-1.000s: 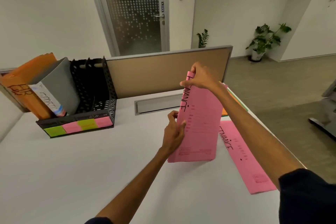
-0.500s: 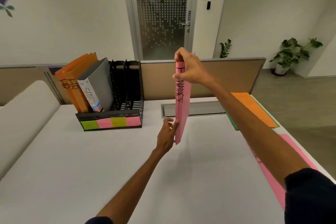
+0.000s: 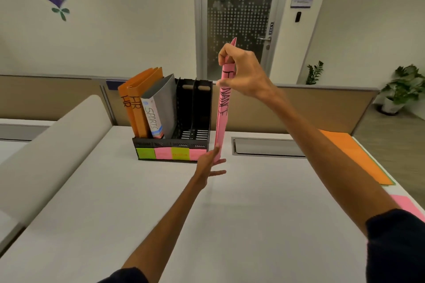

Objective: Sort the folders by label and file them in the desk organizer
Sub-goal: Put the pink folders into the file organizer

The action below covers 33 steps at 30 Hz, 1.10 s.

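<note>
A pink folder [image 3: 222,119] marked FINANCE hangs upright, edge-on, just right of the black desk organizer [image 3: 197,108]. My right hand [image 3: 243,73] pinches its top end. My left hand [image 3: 210,163] touches its bottom edge with straight, spread fingers. In the organizer's left slots stand two orange folders [image 3: 135,110] marked HR and a grey folder [image 3: 158,108] marked SPORTS. Its two right slots hold nothing. Green and pink sticky labels [image 3: 171,153] run along the organizer's front.
An orange folder [image 3: 354,156] lies flat at the desk's right edge over a green one. Another pink folder [image 3: 406,205] shows at the far right. A cable slot [image 3: 266,148] sits behind the hands. A beige partition [image 3: 322,99] backs the desk; a padded divider [image 3: 50,149] lies left.
The pink folder has travelled left and up toward the organizer, turning edge-on. Both hands moved with it, and my view swung left so the organizer now sits near centre.
</note>
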Each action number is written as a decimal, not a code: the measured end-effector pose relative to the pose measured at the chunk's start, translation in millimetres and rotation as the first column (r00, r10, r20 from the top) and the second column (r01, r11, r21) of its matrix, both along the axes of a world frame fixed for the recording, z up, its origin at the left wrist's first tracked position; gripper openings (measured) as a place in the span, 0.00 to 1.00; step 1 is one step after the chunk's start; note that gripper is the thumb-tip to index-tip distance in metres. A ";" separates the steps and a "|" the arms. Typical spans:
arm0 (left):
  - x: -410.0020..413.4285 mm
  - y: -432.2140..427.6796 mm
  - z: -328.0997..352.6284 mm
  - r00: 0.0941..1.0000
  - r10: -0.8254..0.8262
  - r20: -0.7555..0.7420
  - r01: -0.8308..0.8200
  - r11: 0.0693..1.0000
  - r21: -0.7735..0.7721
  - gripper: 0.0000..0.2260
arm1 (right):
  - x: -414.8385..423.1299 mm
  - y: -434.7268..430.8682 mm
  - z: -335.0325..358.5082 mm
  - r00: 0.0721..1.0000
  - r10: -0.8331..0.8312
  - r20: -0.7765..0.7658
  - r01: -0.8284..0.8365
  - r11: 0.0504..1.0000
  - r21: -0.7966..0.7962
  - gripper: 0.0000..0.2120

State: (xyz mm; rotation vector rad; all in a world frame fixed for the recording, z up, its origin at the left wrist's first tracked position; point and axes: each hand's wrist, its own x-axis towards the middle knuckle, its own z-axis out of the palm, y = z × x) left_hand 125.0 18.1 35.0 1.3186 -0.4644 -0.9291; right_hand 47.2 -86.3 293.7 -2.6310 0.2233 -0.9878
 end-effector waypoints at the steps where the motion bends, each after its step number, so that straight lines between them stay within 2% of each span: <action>1: 4.5 3.4 2.2 1.000 0.019 -0.022 -0.020 1.000 -0.013 0.49 | 5.4 5.9 2.2 1.000 0.015 0.009 -0.015 1.000 -0.021 0.20; 3: 14.3 9.5 4.9 0.994 0.071 -0.084 -0.074 0.997 -0.031 0.42 | 16.1 17.9 4.8 0.999 0.045 0.021 -0.044 0.998 -0.050 0.21; 8: 41.7 28.3 2.1 0.977 0.133 -0.165 -0.142 0.989 -0.048 0.37 | 44.7 42.4 3.4 0.993 0.115 0.017 -0.114 0.992 -0.052 0.22; 12: 59.9 44.6 -2.0 0.969 0.163 -0.186 -0.174 0.984 -0.048 0.17 | 69.6 55.2 -2.9 0.987 0.157 0.016 -0.157 0.987 -0.031 0.22; 13: 64.9 47.0 -4.2 0.966 0.172 -0.191 -0.184 0.982 -0.046 0.18 | 75.6 57.5 -5.3 0.987 0.161 0.018 -0.161 0.987 -0.025 0.22; 16: 78.4 51.7 -9.3 0.966 0.183 -0.183 -0.192 0.981 -0.034 0.28 | 94.5 62.6 -12.6 0.985 0.168 0.026 -0.168 0.986 -0.007 0.22; 20: 92.9 55.5 -11.3 0.959 0.197 -0.205 -0.205 0.978 -0.022 0.33 | 118.1 61.3 -17.4 0.990 0.140 -0.006 -0.140 0.990 -0.033 0.29; 25: 114.2 51.8 -15.6 0.949 0.200 -0.245 -0.208 0.978 -0.006 0.28 | 143.2 51.8 -19.9 0.987 0.151 -0.052 -0.151 0.988 -0.009 0.33; 30: 129.1 42.2 -17.1 0.948 0.222 -0.227 -0.215 0.975 0.052 0.32 | 165.6 38.2 -28.7 0.993 0.059 -0.104 -0.067 0.994 -0.082 0.40; 33: 141.1 35.0 -18.4 0.949 0.219 -0.227 -0.207 0.975 0.078 0.34 | 177.3 26.4 -33.7 0.993 0.016 -0.116 -0.030 0.992 -0.119 0.41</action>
